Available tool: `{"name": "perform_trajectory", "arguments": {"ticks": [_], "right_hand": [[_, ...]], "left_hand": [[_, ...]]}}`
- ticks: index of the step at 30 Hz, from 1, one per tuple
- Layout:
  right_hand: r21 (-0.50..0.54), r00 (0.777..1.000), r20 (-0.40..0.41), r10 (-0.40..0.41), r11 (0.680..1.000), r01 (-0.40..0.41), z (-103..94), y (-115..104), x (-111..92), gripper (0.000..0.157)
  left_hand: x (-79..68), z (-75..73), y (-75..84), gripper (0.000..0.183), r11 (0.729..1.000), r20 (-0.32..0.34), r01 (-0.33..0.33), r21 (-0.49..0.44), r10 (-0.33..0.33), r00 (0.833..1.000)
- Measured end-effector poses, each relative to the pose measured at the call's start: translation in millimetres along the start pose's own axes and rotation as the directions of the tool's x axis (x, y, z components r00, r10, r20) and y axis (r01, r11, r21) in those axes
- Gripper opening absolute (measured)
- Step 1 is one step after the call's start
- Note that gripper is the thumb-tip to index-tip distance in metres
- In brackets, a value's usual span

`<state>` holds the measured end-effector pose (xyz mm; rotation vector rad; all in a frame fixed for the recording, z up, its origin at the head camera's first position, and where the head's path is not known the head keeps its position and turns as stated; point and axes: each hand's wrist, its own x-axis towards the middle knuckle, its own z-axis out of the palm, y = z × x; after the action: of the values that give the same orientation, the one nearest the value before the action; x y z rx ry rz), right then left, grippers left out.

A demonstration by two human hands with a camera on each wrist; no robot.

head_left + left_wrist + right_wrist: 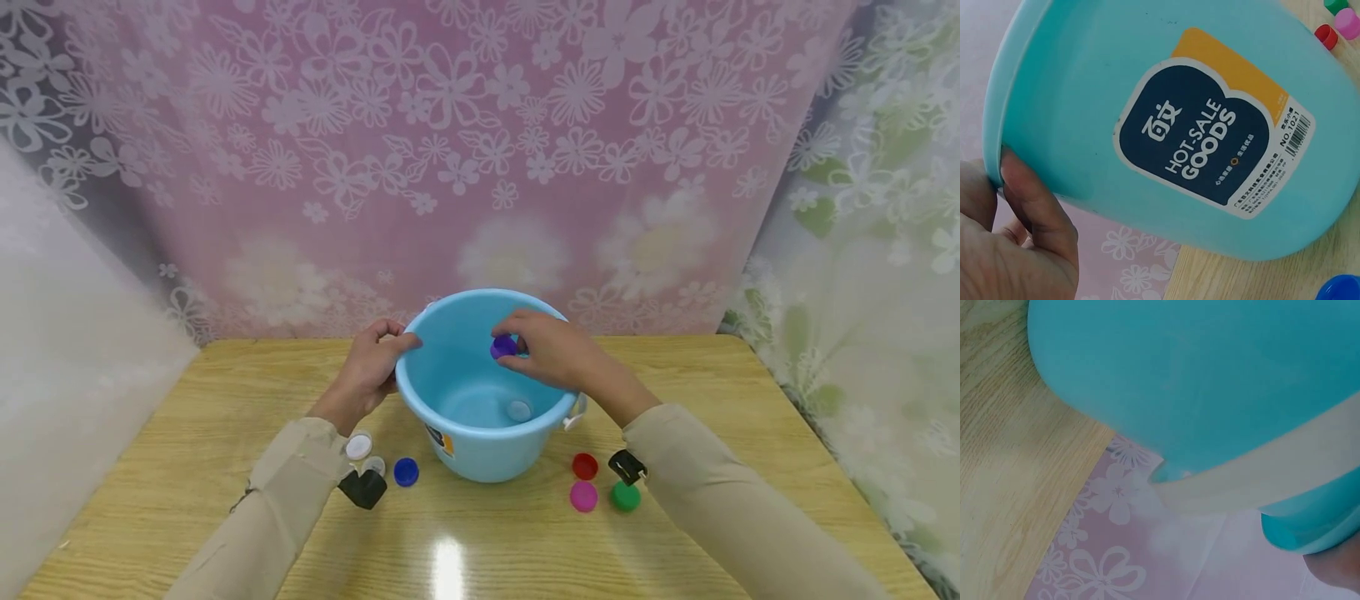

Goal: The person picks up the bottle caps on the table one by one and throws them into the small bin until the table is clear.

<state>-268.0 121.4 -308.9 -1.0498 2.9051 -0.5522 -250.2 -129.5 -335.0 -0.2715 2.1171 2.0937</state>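
A light blue bucket [487, 457] stands upright on the wooden table, its mouth facing up. My left hand [369, 365] grips the rim on the left, thumb over the inner side; the left wrist view shows the fingers against the outer wall near a printed label [1200, 140]. Over the bucket's mouth, my right hand [553, 348] pinches a purple bottle cap [503, 347] between thumb and fingers. A pale, whitish cap [518, 409] lies on the bucket floor below. In the right wrist view the bucket wall and its white handle [1260, 484] hide most of this hand.
Left of the bucket lie a white cap [358, 446], a clear cap [374, 466] and a blue cap [406, 472]. To its right are a red cap [585, 466], a pink cap [583, 496] and a green cap [626, 496]. A pink flowered curtain [480, 167] hangs behind the table.
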Motion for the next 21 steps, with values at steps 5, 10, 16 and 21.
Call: {"name": "perform_trajectory", "arguments": {"ticks": [5,10,16,21], "right_hand": [[-0.053,0.999,0.030,0.029,0.998,-0.027,1.0,-1.4,-0.5,0.037],[-0.075,0.999,0.041,0.036,0.997,-0.033,0.4,-2.4,-1.1,0.037],[-0.094,0.997,0.057,0.045,0.995,-0.039,0.2,-3.8,-0.4,0.038],[-0.115,0.997,0.058,0.043,0.993,-0.036,0.0,-3.6,0.1,0.037]], "left_hand": [[-0.2,0.1,-2.2,0.020,1.000,0.003,-0.003,-0.027,0.003,1.000],[-1.4,1.9,-1.7,0.019,1.000,-0.013,-0.010,-0.026,0.010,1.000],[-2.0,1.9,-1.9,0.018,0.999,-0.031,-0.011,-0.035,0.010,0.999],[-2.3,1.4,-2.4,0.018,0.999,-0.022,-0.010,-0.050,0.009,1.000]]}}
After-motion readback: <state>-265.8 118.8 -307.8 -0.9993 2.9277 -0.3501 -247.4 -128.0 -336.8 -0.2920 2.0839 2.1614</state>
